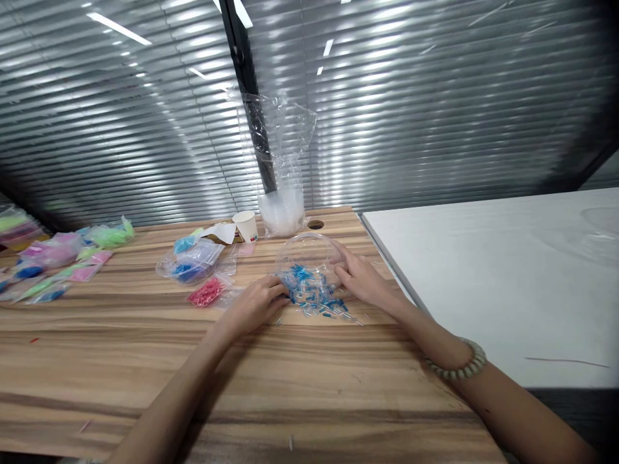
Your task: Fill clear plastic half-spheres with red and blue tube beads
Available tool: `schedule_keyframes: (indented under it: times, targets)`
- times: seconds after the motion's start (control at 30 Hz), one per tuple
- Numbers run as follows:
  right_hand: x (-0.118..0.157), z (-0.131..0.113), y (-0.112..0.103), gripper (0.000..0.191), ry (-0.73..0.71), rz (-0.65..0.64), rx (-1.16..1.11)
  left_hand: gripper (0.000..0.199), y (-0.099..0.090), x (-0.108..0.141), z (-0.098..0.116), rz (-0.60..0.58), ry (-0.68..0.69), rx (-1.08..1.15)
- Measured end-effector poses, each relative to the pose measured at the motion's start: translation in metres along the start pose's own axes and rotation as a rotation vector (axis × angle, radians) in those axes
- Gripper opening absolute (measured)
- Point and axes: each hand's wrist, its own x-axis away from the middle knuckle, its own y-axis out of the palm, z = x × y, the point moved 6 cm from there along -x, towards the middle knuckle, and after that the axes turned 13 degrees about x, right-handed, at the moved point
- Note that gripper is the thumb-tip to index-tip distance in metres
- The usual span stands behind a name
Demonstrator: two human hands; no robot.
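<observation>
A clear round plastic bowl is tipped toward me on the wooden table, its opening facing my side. Small blue and clear tube-shaped pieces, like capsule parts, lie in its mouth and spread out in front of it. My right hand grips the bowl's right side, thumb and fingers at the wall. At the left edge of the pile, my left hand has its fingers curled in among the pieces, beside the bowl. Its fingertips are partly hidden, so what they hold cannot be made out.
Left of the bowl lie a bag of pink-red pieces and a clear tub with blue contents. A paper cup and bagged stacked plastic bowls stand behind. Colourful bags lie far left; a white table adjoins right.
</observation>
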Motion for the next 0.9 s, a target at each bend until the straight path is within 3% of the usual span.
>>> schedule_keyframes:
  times: [0.9]
  targets:
    - [-0.0002,0.0015,0.0009,0.062,0.03,-0.028,0.075,0.022,0.0028,0.0013,-0.0021,-0.03,-0.025,-0.011]
